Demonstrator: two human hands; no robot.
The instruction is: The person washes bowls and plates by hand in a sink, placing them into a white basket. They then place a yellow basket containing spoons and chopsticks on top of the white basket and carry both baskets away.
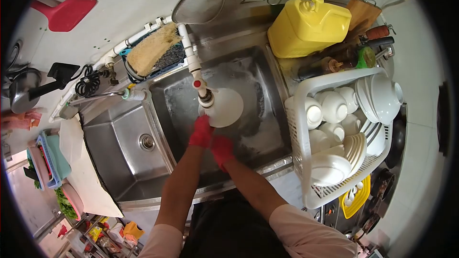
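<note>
A white plate (230, 106) is in the right basin of the steel sink (279, 129), under the white pipe tap (205, 96), whose end overlaps it in this view. My left hand (202, 132), in a red rubber glove, grips the plate's near left rim. Just to its right, my right hand (222, 151) wears a matching glove and sits low in the basin below the plate; its fingers are hidden. Cloudy, foamy water (260, 136) surrounds the plate.
Right of the sink stands a white dish rack (302, 162) full of bowls and plates. Behind it is a yellow jug (306, 28). A caddy holds a tan scouring pad (152, 50) beside the pipes. The left basin (122, 145) has a drain.
</note>
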